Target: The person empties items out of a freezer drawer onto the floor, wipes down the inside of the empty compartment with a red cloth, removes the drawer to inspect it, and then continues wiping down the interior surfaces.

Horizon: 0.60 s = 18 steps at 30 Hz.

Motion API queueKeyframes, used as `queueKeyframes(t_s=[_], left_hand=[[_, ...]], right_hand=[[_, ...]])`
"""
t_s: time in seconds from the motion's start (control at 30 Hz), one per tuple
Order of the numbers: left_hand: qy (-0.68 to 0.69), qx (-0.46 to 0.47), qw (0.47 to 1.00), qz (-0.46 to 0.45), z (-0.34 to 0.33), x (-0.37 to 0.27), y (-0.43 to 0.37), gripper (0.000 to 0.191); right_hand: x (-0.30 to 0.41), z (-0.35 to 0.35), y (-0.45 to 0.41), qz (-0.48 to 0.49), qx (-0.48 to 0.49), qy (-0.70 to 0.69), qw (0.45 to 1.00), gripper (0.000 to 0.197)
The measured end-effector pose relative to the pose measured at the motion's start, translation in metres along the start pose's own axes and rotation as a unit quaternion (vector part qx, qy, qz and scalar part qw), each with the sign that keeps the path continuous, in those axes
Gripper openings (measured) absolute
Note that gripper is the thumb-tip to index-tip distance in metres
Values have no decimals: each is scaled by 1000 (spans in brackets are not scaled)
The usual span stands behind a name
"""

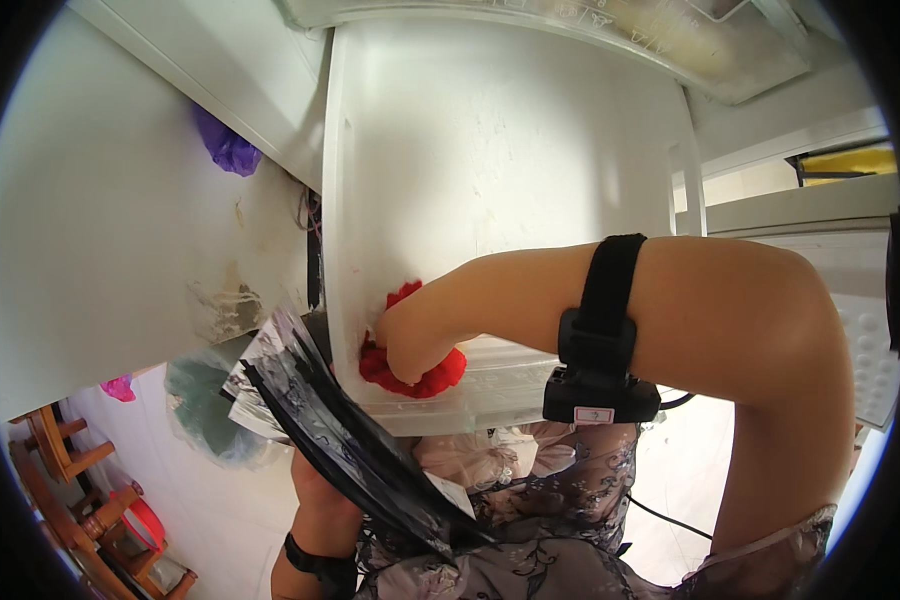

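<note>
My right hand (412, 349) reaches down into a pulled-out white plastic drawer (510, 135), in its near left corner. A red cloth (444, 373) is bunched under and around that hand, and my fingertips are hidden in it. Across my lap, my left forearm (319, 487) comes up behind a sheaf of black and silver plastic packets (345, 427). The sheaf leans at a slant beside the drawer's near left corner and appears held by my left hand, which it mostly hides. Faint marks and specks show on the drawer's bottom.
A translucent drawer (645, 37) overhangs the far side. To the left is a white panel (120, 247) with a purple bag (229, 142) by it. A greenish plastic bag (210, 409) and wooden stools (82, 495) stand lower left. A black cable (671, 517) trails at my right.
</note>
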State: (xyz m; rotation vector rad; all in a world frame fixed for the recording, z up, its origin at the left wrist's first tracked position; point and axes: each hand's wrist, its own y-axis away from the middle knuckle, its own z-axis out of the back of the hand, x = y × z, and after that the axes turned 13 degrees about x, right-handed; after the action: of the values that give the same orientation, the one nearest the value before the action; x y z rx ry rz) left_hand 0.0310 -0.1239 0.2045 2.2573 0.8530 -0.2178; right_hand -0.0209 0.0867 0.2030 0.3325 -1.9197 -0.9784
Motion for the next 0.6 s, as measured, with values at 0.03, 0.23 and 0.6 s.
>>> queueKeyframes(t_s=[0.03,0.23,0.6], left_hand=[[11,-76,997,-11,-7,3,-4,37],[-39,-8,999,7,6,-2,3,38],[57,137,989,30,27,-6,12,41]], right_hand=[[-4,2,1,1,5,-40,999,25],[-3,-1,11,55,64,-204,975,27],[-17,-4,38,229,22,-443,866,32]])
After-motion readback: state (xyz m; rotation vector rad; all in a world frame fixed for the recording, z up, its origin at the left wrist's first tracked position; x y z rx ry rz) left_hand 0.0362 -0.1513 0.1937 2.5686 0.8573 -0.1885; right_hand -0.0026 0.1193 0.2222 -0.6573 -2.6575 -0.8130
